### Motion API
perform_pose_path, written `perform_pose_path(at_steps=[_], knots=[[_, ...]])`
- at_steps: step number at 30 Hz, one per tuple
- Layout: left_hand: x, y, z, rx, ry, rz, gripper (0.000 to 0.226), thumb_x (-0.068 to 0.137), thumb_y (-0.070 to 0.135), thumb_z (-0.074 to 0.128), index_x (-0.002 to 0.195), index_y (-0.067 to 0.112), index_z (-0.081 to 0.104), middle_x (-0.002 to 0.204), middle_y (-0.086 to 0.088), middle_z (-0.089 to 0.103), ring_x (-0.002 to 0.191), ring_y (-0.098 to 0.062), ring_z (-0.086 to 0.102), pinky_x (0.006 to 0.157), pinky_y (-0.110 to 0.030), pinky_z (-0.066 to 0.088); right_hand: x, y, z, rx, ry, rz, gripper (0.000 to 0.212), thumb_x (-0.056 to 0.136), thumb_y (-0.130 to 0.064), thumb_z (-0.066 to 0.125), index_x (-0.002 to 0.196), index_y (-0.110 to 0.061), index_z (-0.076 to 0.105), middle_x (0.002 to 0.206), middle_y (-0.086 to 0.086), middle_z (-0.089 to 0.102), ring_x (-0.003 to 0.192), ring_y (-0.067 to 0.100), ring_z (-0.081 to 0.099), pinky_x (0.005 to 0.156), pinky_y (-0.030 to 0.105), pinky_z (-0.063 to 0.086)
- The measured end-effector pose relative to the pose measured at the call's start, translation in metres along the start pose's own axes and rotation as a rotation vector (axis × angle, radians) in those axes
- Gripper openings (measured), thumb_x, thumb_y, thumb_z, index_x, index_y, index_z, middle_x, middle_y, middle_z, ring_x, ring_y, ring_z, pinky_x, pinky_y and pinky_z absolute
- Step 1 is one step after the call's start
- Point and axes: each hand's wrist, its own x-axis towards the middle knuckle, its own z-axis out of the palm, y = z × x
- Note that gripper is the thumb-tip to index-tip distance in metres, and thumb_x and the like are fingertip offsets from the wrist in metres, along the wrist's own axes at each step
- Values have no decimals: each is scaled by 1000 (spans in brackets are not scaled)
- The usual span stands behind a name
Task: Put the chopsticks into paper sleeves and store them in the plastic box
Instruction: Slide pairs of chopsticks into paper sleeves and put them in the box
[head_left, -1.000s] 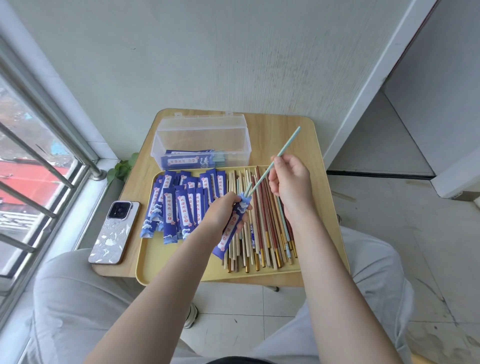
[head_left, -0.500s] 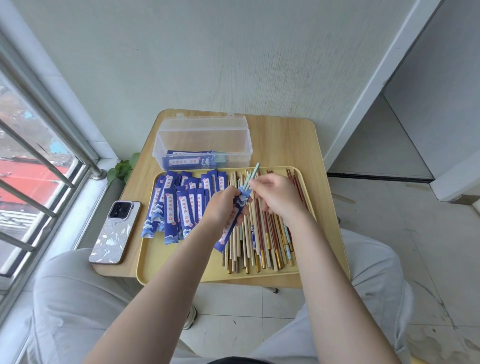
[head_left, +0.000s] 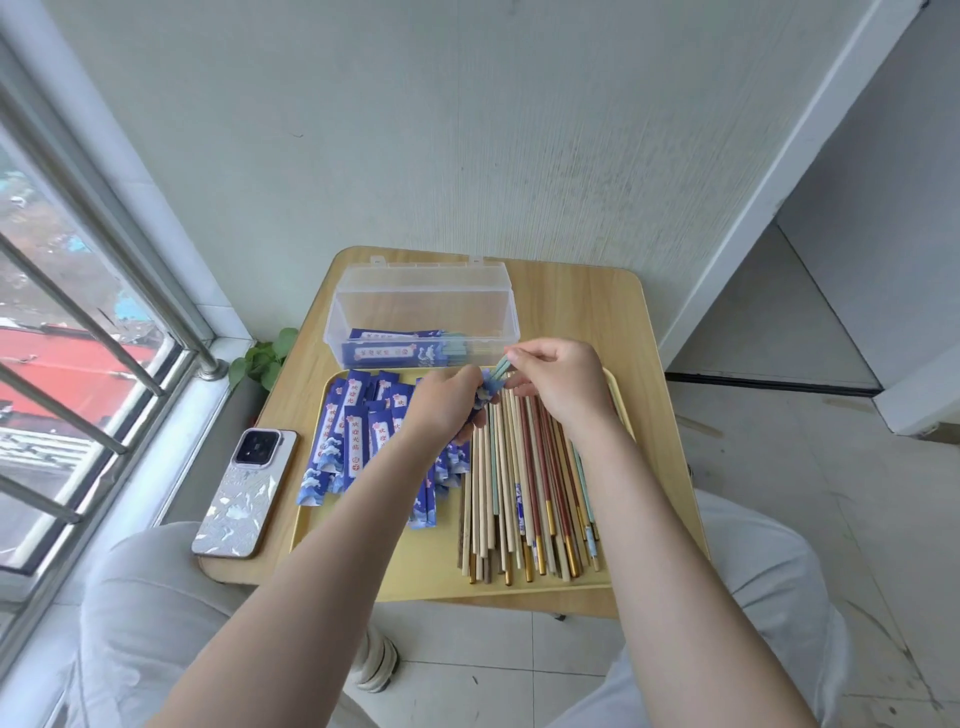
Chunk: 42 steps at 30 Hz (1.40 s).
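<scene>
1. Head view: left hand (head_left: 448, 400) grips a blue paper sleeve (head_left: 487, 391); right hand (head_left: 558, 382) pinches the teal chopsticks (head_left: 500, 367) poking out
2. Plastic box (head_left: 421, 306) holds a few sleeved pairs
3. Many loose chopsticks (head_left: 524, 483) and empty sleeves (head_left: 358, 436) remain on the tray (head_left: 363, 551)

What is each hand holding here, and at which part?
Left hand grips the blue paper sleeve near its open top end. Right hand pinches the light-green chopsticks at their protruding upper end.
</scene>
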Motion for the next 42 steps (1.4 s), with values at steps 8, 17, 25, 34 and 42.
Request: perform_pose_path(at_steps=[8, 17, 25, 34, 42], knots=[[38, 31, -39, 385, 295, 314, 32, 99, 25, 43, 120, 19, 66, 117, -3, 68, 105, -21, 62, 89, -35, 50, 40, -27, 8, 379, 29, 140, 11, 91, 0, 68, 102, 2, 69, 89, 17, 74, 73, 24, 74, 70, 30, 62], [74, -13, -71, 586, 360, 236, 41, 99, 19, 47, 138, 13, 58, 139, -8, 58, 131, -25, 48, 105, -36, 38, 98, -22, 55, 315, 262, 281, 2, 93, -7, 66, 94, -9, 67, 77, 7, 73, 61, 18, 72, 49, 23, 53], [78, -34, -73, 590, 357, 340, 40, 97, 10, 50, 134, 9, 62, 143, -8, 57, 142, -23, 39, 118, -36, 27, 101, -27, 86, -30, 65, 283, 14, 96, -14, 64, 109, -15, 69, 66, -3, 65, 57, 20, 70, 71, 38, 63], [58, -41, -68, 559, 448, 311, 22, 94, 20, 53, 107, 13, 69, 106, -4, 62, 94, -24, 57, 74, -35, 46, 57, -9, 78, -462, -190, 91, 13, 98, -22, 56, 91, -19, 66, 86, 0, 73, 52, 9, 64, 51, 23, 47], [26, -62, -65, 638, 177, -31, 34, 91, 22, 49, 60, 15, 36, 60, -1, 36, 55, -18, 30, 51, -27, 22, -1, 38, 114, -874, -343, 156, 38, 89, -47, 67, 88, -13, 52, 68, 0, 56, 61, 21, 56, 50, 27, 39]])
